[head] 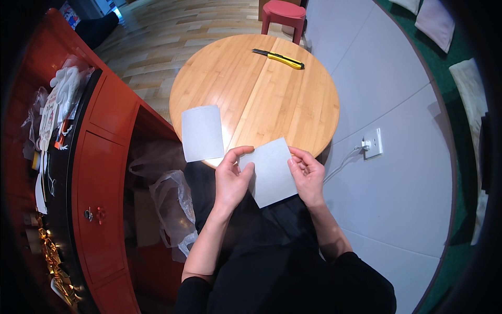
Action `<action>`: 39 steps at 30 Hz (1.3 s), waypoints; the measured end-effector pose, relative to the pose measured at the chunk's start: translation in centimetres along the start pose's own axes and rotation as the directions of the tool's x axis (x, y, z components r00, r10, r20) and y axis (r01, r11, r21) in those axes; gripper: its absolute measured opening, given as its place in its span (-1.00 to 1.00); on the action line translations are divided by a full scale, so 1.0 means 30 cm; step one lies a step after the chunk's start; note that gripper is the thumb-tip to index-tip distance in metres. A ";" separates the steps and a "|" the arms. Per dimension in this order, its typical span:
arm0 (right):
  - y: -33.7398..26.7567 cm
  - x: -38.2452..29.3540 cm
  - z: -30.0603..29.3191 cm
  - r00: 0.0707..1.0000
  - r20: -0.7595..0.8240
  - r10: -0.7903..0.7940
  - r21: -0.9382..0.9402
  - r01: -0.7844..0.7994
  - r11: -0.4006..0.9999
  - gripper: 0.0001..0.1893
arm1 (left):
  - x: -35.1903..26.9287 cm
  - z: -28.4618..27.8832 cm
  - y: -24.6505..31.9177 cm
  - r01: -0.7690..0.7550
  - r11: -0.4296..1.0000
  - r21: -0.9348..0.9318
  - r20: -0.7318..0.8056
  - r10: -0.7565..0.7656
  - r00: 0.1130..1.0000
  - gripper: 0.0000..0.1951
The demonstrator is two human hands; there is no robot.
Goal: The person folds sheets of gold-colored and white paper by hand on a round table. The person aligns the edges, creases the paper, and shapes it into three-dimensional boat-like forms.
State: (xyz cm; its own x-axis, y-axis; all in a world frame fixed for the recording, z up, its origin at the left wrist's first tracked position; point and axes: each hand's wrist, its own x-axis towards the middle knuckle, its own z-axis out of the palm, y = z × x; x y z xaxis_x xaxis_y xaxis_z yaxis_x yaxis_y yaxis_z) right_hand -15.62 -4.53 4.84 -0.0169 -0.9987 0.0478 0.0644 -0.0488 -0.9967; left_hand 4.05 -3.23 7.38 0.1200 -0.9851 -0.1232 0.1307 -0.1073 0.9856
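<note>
Between my two hands is a pale grey sheet of paper or thin card (271, 172), tilted and held over my lap at the table's near edge. My left hand (234, 176) pinches its left edge between thumb and fingers. At the right edge, my right hand (306, 174) grips it the same way. A stack of similar grey sheets (202, 133) lies on the round bamboo table (251, 90), left of the held one and partly past the rim. Toward the far side rests a yellow and black utility knife (285, 60), its dark blade pointing left.
A red stool (284, 15) stands beyond the table. On the left is a red cabinet (101, 212) with a cluttered black top; plastic bags (174, 208) sit in its open bay. Along the right runs a grey panel (396, 204) with a plugged-in wall socket (372, 144).
</note>
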 end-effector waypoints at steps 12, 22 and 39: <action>-0.104 0.066 -0.047 0.957 0.247 -0.154 -0.369 0.240 0.898 -0.49 | -0.022 0.002 0.016 -0.062 0.960 0.273 0.049 0.050 0.998 -0.68; -0.105 0.074 -0.053 0.946 0.260 -0.195 -0.423 0.293 0.858 -0.69 | -0.018 -0.010 0.007 -0.076 0.968 0.241 0.077 0.059 0.995 -0.64; 0.140 0.253 -0.010 0.992 0.018 -0.127 -0.269 0.127 0.955 -0.72 | 0.043 -0.001 -0.149 -0.258 0.807 0.531 -0.007 0.308 0.951 -0.57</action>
State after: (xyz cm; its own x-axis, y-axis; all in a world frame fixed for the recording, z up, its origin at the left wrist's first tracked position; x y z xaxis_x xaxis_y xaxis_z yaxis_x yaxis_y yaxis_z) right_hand -15.77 -12.31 0.98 -0.0075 -0.9845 0.1755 -0.2090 -0.1701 -0.9630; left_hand 3.65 -4.01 2.80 0.1617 -0.9692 0.1858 -0.4476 0.0958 0.8891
